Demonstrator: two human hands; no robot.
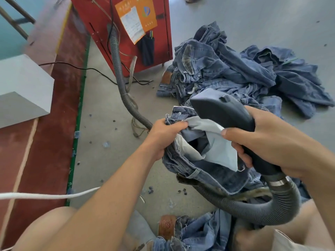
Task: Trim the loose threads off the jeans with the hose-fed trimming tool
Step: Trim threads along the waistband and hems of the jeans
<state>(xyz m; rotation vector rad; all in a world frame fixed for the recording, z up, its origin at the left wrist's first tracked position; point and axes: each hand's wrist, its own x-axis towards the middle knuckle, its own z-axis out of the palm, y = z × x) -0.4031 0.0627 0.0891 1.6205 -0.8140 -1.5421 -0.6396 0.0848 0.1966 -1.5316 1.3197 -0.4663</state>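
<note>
Left hand clenching jeans at waistband, right hand wrapped around trimming tool handle, grey hose looping below, tool head over pocket lining

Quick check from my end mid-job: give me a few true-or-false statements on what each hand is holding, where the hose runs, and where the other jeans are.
1. The right hand grips the trimming tool. True.
2. The left hand hangs free, holding nothing. False: it grips the waistband of the jeans being worked on.
3. The grey corrugated hose runs up to the red machine. True.
4. The pile of jeans lies on a table. False: it lies on the grey floor.
5. A light pocket lining shows on the held jeans. True.
</note>
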